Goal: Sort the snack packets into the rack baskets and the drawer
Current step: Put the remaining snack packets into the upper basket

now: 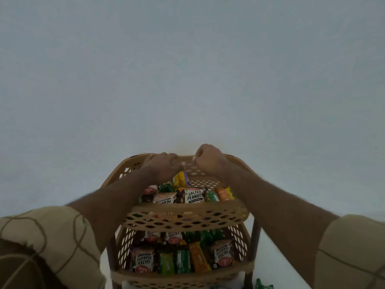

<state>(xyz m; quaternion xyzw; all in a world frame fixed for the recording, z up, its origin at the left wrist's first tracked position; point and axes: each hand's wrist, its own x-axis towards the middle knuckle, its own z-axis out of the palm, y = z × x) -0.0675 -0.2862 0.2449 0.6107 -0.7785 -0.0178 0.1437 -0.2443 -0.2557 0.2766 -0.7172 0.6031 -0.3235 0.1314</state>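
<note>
A tan plastic rack stands against the wall. Its top basket holds salted peanut packets, green packets and an orange packet. The lower basket holds more peanut packets, green bars and an orange bar. My left hand lies over the top basket's far rim, fingers down against the inner wall, just above an upright yellow and purple packet. I cannot see whether it grips anything. My right hand is a closed fist at the same far rim, with no packet showing in it.
A plain pale wall fills the view behind the rack. A dark rack post runs down the right side. A green packet lies on the white floor at the rack's lower right. No drawer is in view.
</note>
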